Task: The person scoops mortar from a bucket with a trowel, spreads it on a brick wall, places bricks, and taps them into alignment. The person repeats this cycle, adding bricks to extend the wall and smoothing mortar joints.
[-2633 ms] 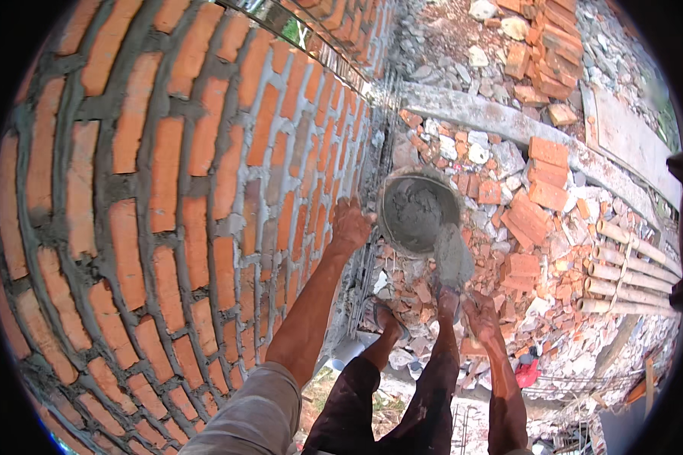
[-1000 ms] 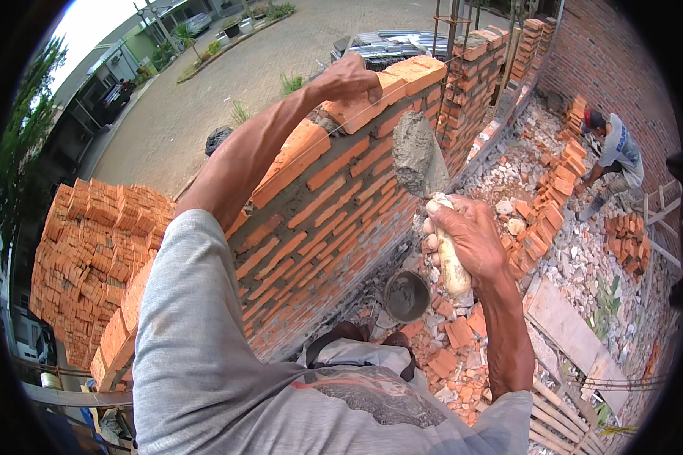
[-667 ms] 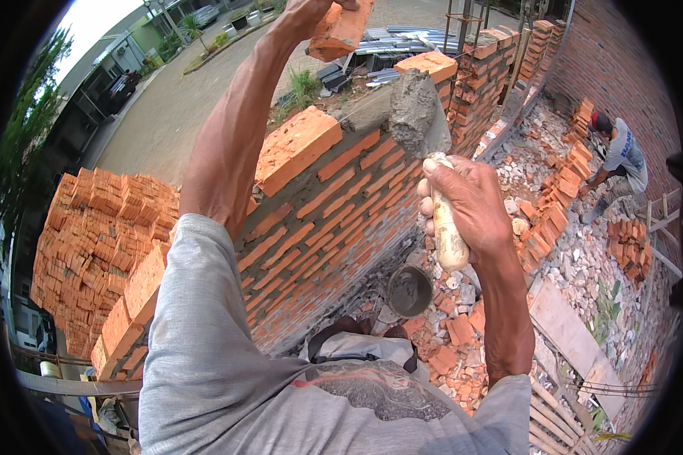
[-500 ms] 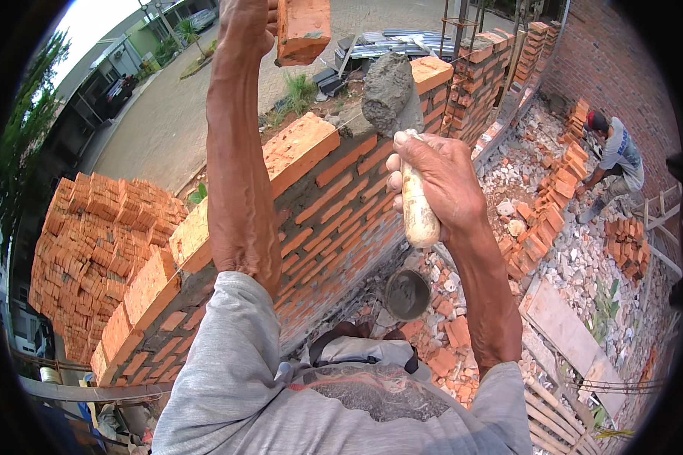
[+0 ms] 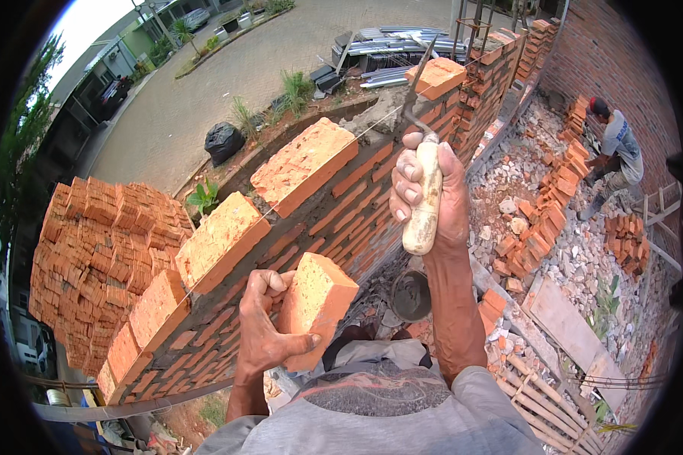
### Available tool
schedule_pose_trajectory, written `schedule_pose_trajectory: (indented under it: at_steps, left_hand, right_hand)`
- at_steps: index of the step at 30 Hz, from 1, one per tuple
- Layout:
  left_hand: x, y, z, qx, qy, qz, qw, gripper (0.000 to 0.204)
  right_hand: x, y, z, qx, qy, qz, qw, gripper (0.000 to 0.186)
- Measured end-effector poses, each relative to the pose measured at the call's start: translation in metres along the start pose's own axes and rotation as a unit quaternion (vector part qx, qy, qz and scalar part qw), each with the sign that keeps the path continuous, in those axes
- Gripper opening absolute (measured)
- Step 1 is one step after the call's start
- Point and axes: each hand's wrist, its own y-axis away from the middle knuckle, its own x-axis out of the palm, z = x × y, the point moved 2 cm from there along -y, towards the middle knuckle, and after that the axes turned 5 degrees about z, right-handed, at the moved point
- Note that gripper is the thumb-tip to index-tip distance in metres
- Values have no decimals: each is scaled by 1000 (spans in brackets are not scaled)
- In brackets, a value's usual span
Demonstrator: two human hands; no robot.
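Close to my body, my left hand (image 5: 265, 326) grips an orange brick (image 5: 315, 303), thumb along its lower side. Its fingers are closed on the brick's left edge. My right hand (image 5: 446, 189) is wrapped round the pale handle of a trowel (image 5: 426, 199), whose blade is seen edge-on, pointing up over the wall. Grey mortar (image 5: 376, 114) lies on the wall top beside the blade, between a laid brick (image 5: 305, 163) and another brick (image 5: 436, 77) farther off. A thin string runs along the brick wall (image 5: 311, 220) at its upper edge.
A large stack of bricks (image 5: 106, 273) stands beyond the wall at left. Below me are a mortar bucket (image 5: 411, 296) and brick rubble (image 5: 520, 227). At right a co-worker (image 5: 618, 148) bends beside piled bricks. Metal sheets (image 5: 391, 49) lie behind the wall.
My left hand has come back from over the wall toward my body with the brick. The trowel has turned edge-on and its mortar load no longer shows; mortar lies on the wall top.
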Motion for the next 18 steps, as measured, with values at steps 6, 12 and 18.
schedule_pose_trajectory:
  at_steps: [6,12,18]
  left_hand:
    - [-10,24,146,-187,-310,47,931,67]
    - [-21,39,272,-293,-381,119,869,84]
    - [-41,67,347,-398,-436,209,780,99]
  right_hand:
    - [-43,36,23,39,82,-150,984,42]
    - [-80,66,-34,185,257,-115,941,36]
    - [-72,89,43,208,599,-151,758,36]
